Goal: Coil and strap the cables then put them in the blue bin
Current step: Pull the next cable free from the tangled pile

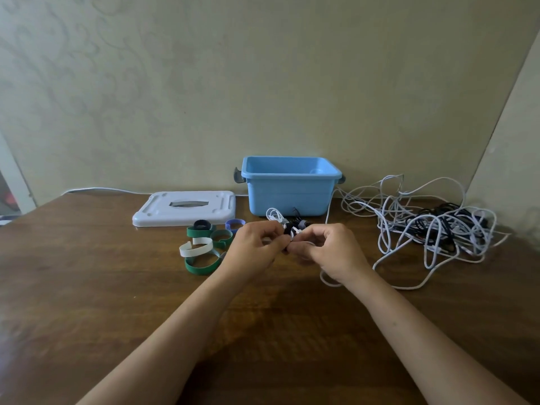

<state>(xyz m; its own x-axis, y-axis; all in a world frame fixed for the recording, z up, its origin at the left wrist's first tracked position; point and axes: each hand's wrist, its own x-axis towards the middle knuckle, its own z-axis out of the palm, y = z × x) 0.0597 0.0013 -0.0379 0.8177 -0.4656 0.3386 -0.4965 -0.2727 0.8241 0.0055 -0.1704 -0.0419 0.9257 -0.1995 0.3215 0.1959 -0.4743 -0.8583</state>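
Observation:
Both hands meet above the table's middle, just in front of the blue bin (289, 188). My left hand (254, 248) and my right hand (330, 252) pinch a small coiled white cable (276, 216) with a dark strap around it; its loops stick up between the fingertips. A tail of white cable runs under my right wrist toward the tangled pile of white and black cables (432, 226) at the right. Loose straps (201, 247) in green, white, black and purple lie left of my left hand.
The bin's white lid (187, 210) lies flat to the left of the bin, by the wall. A white cord runs along the table's back edge. The wooden table (117, 302) extends toward me under my forearms.

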